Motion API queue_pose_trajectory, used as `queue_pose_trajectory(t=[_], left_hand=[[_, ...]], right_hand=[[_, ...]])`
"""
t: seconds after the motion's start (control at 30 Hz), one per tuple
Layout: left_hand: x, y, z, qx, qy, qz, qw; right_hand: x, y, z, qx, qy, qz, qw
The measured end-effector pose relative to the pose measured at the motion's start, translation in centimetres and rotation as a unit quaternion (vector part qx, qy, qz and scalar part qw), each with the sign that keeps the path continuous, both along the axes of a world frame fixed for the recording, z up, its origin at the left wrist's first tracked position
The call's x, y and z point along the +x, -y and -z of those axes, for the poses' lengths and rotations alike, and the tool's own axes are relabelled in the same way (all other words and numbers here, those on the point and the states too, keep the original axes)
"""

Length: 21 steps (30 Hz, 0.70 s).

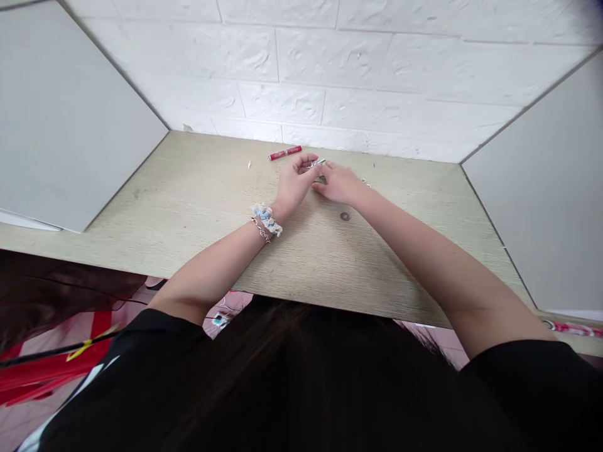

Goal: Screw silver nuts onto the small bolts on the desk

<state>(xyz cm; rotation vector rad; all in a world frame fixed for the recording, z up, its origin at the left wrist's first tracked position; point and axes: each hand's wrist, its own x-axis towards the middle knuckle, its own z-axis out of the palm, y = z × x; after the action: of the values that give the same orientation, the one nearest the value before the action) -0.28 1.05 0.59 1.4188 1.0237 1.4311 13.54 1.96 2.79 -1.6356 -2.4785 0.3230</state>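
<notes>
My left hand (298, 182) is raised a little over the far part of the wooden tabletop, its thumb and fingers closed on a small silvery metal piece (318, 162) too small to name. Right beside it, my right hand (340, 183) rests low on the wood, thumb apart from the fingers. Something small and shiny shows near its thumb, but I cannot make it out. A red tube like a pen (285, 153), with a silver band at its middle, lies just behind my left hand. Small pale rings (365, 182) lie by my right wrist.
The wooden tabletop (198, 194) meets a white brick-patterned wall (301, 103). Grey panels stand at the left (70, 113) and right (541, 188). A small white scrap (249, 164) and a tiny dark piece (374, 165) lie near the wall. A red-and-white object (577, 328) is at far right.
</notes>
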Motion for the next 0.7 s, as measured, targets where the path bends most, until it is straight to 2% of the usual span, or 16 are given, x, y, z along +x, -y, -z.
queue_pose_trajectory(t=[0.17, 0.33, 0.7], left_hand=[[0.11, 0.03, -0.17, -0.014, 0.014, 0.001, 1.000], [0.25, 0.37, -0.62, -0.029, 0.021, -0.001, 0.999], [0.31, 0.31, -0.48, -0.030, 0.022, -0.004, 0.999]], right_hand=[[-0.63, 0.05, 0.60, 0.016, 0.023, 0.022, 0.999], [-0.77, 0.15, 0.46, 0.040, 0.027, 0.044, 0.998], [-0.93, 0.54, 0.23, 0.057, 0.022, 0.013, 0.998]])
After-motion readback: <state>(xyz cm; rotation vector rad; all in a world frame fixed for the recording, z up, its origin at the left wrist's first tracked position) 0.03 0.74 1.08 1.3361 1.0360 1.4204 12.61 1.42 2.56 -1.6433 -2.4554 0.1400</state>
